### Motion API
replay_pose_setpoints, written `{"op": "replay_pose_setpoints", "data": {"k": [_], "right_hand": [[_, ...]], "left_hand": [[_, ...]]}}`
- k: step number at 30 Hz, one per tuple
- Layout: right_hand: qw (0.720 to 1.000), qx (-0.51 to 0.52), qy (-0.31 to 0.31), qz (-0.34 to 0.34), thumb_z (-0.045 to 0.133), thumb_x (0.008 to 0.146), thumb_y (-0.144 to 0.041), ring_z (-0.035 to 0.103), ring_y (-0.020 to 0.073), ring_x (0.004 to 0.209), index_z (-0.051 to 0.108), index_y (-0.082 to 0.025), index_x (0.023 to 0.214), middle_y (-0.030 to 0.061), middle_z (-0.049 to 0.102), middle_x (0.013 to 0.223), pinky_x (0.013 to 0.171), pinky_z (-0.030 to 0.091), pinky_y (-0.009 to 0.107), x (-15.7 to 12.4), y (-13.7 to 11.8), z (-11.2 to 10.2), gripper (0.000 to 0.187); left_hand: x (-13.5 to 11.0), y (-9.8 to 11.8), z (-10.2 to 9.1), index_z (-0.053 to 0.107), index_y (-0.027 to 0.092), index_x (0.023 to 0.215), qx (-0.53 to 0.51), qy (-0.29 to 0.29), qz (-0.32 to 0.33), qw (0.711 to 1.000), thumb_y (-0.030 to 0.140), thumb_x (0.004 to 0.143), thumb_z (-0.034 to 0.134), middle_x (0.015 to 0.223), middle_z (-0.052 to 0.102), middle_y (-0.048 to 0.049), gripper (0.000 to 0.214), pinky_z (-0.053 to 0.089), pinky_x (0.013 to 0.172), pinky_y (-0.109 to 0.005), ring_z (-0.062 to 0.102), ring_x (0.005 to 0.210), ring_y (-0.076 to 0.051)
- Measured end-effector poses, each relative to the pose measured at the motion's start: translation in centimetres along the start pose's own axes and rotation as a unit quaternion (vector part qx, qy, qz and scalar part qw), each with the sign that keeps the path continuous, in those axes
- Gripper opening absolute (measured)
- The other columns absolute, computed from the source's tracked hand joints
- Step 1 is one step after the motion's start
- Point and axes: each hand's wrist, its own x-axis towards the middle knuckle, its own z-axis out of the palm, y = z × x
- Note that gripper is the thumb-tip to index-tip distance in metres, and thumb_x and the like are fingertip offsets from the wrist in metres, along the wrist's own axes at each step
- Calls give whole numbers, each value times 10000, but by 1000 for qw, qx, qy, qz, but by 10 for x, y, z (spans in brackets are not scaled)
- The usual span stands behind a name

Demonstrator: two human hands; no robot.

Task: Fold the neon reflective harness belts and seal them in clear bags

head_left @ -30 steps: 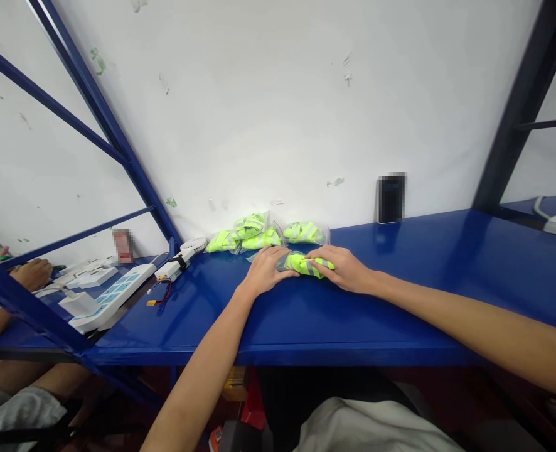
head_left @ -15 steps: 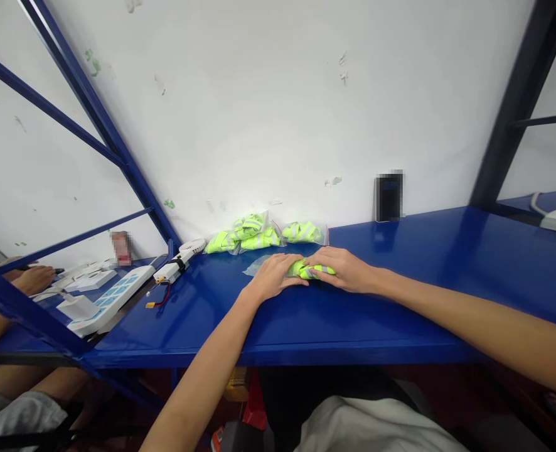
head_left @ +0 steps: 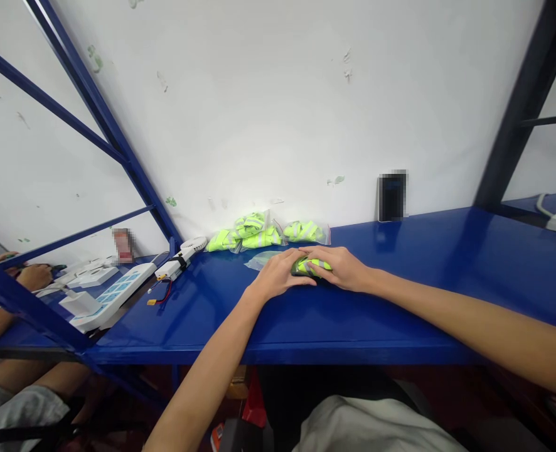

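1. Our long, bare left forearm (head_left: pixel 216 361) angles up from the bottom edge, no sleeve in sight.
2. Our bare left hand (head_left: pixel 280 275) is palm-down, thumb poking out sideways.
3. Our long, bare right forearm (head_left: pixel 461 314) slants in; our bare right hand's (head_left: pixel 341 269) kinda curled, fingers pointing left.

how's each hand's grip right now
Left hand: against the neon bundle, thumb spread; can't tell if it grips.
Right hand: closed, holding the neon bundle.

Hands (head_left: pixel 278 274) are bare, the garment (head_left: pixel 365 427) perhaps pale grey.
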Motion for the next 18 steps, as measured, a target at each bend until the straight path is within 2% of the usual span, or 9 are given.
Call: {"op": "replay_pose_setpoints", "data": {"k": [4, 7, 10, 13, 15, 18], "right_hand": [[994, 34, 63, 81, 449, 958, -338, 639, 259, 1099, 636, -210, 1126, 86, 673, 1217, 939, 492, 388, 3, 1, -2, 282], [975, 67, 108, 180, 471, 938, -391, 671, 255, 922, 671, -198, 989, 68, 727, 1022, 836, 499, 366, 6, 3, -5, 282], [947, 122, 148, 256, 483, 911, -459, 638, 229, 793, 659, -176, 879, 56, 711, 892, 725, 489, 331, 8, 7, -7, 335], [923, 189, 162, 293, 510, 876, -509, 595, 201, 715, 640, -166, 835, 42, 682, 822, 645, 468, 298, 9, 11, -6, 369], [916, 214, 154, 303, 525, 860, -520, 580, 195, 696, 635, -166, 832, 38, 671, 801, 618, 457, 291, 9, 14, -5, 371], [921, 215, 130, 298, 521, 864, -505, 577, 198, 712, 639, -170, 847, 35, 667, 811, 636, 457, 296, 9, 15, -6, 355]], "left_hand": [[-1, -1, -1, 402, 230, 1380, 77, 69, -14, 995, 510, 783, 678, 1318, 491, -142, 714, 395, 1066, -474, 465, 1271, -301], [-2, -4, -1, 378, 228, 1409, 159, 116, -44, 979, 509, 782, 667, 1339, 459, -149, 745, 292, 1120, -531, 406, 1314, -323], [-1, -6, 2, 319, 229, 1461, 220, 101, -41, 969, 637, 716, 669, 1433, 400, -165, 919, 137, 1156, -593, 295, 1393, -372], [1, -7, 7, 247, 223, 1504, 248, 88, -42, 964, 734, 665, 642, 1486, 360, -177, 1058, 74, 1153, -618, 241, 1420, -398], [1, -7, 9, 250, 203, 1507, 253, 84, -38, 963, 743, 678, 621, 1465, 395, -181, 1057, 61, 1157, -617, 256, 1416, -392], [1, -9, 10, 297, 169, 1491, 246, 75, -10, 966, 760, 695, 583, 1391, 483, -178, 1032, 45, 1169, -605, 316, 1390, -378]]}}
